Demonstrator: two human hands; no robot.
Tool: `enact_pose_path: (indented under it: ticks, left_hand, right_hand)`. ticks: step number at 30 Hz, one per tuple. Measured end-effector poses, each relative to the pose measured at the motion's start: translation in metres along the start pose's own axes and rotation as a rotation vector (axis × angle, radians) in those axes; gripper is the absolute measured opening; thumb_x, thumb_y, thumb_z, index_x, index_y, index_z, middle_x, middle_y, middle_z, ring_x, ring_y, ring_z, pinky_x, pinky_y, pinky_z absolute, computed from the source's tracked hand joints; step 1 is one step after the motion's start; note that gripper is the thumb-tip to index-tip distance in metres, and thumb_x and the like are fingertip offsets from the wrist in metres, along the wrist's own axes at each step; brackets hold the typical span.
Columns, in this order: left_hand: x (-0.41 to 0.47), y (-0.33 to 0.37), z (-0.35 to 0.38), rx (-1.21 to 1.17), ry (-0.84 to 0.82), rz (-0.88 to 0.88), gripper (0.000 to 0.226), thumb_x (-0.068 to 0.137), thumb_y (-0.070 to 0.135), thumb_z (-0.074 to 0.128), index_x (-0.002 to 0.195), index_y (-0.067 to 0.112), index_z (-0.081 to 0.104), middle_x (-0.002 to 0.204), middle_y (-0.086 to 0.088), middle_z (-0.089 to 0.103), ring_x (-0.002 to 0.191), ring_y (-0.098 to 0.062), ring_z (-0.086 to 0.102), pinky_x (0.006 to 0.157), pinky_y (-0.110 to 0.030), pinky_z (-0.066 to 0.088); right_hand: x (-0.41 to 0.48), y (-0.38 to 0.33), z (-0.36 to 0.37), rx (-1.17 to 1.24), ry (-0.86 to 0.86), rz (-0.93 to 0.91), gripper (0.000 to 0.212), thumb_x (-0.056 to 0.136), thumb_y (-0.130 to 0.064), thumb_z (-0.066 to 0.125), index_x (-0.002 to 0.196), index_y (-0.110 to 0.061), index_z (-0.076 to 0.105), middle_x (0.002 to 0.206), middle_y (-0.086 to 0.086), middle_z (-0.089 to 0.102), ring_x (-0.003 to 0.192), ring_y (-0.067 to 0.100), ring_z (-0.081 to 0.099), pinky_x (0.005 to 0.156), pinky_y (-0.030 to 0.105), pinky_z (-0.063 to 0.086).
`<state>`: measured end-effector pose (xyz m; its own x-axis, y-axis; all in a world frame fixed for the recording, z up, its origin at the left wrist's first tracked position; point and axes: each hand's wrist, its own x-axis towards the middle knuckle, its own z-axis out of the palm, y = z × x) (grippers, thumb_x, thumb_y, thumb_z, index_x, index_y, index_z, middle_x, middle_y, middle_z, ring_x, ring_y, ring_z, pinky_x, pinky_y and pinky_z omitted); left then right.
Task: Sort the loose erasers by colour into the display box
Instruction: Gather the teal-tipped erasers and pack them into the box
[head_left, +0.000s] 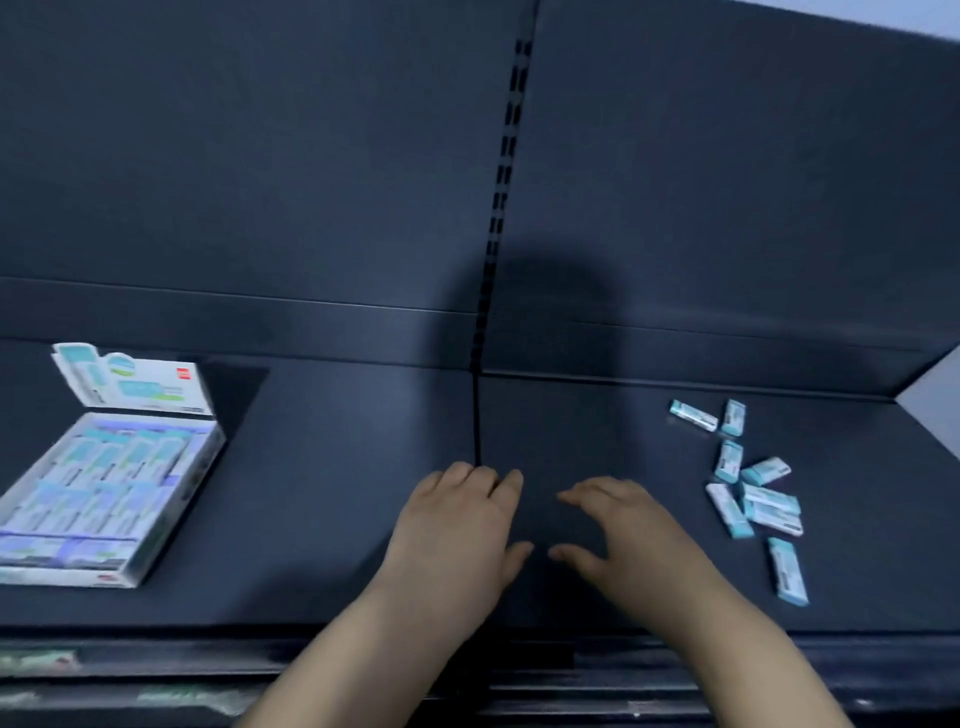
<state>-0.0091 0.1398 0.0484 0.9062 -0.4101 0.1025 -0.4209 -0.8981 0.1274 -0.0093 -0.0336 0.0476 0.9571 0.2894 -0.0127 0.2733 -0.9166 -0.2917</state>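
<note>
Now, left hand (457, 525): open and relaxed on the shelf (337, 493), holding nothing
Right hand (626, 538): fingers spread, empty
Loose erasers (770, 501): scattered at right
Display box (67, 576): far left, lid up

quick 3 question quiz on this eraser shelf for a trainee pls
1. Fill in: the bare left hand and the bare right hand each hold ____.
2. True or false: the white cardboard display box stands open on the left of the dark shelf.
3. The loose teal-and-white wrapped erasers lie: A inside the box; B on the shelf, out past the right hand; C under the left hand.
Key: 1 nothing; 2 true; 3 B.
</note>
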Motion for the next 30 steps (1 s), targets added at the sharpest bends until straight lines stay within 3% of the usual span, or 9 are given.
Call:
enact_pose_path:
  ticks: [12,21,25,30]
  left_hand:
    - [0.036,0.015,0.012,-0.020,-0.108,0.090,0.065,0.095,0.048,0.041,0.149,0.022,0.015,0.144,0.003,0.034,0.131,-0.017,0.028,0.110,-0.029,0.020]
    - [0.058,0.049,0.027,0.009,-0.165,0.132,0.062,0.095,0.045,0.041,0.148,0.021,0.019,0.143,0.002,0.035,0.131,-0.018,0.028,0.109,-0.030,0.020]
    - [0.072,0.084,0.037,0.014,-0.150,0.097,0.057,0.095,0.043,0.042,0.145,0.020,0.026,0.140,0.001,0.038,0.129,-0.019,0.030,0.107,-0.029,0.023]
    - [0.098,0.147,0.053,-0.013,-0.154,0.008,0.052,0.094,0.040,0.045,0.141,0.020,0.034,0.138,0.001,0.039,0.129,-0.019,0.030,0.107,-0.029,0.023]
  right_hand:
    - [0.003,0.031,0.002,0.051,0.087,0.098,0.053,0.084,-0.043,0.060,0.132,-0.025,0.047,0.134,-0.010,0.046,0.125,0.009,0.036,0.103,0.013,0.023]
    - [-0.010,0.073,0.003,0.089,0.096,0.144,0.048,0.084,-0.038,0.062,0.129,-0.023,0.051,0.129,-0.007,0.050,0.122,0.011,0.041,0.102,0.014,0.026]
    - [-0.016,0.111,-0.008,0.094,0.075,0.092,0.045,0.087,-0.035,0.060,0.129,-0.022,0.051,0.128,-0.006,0.050,0.121,0.011,0.041,0.102,0.014,0.025]
    - [-0.029,0.188,-0.033,0.083,0.082,0.083,0.036,0.086,-0.025,0.062,0.122,-0.021,0.058,0.119,-0.004,0.056,0.117,0.014,0.045,0.091,0.009,0.025]
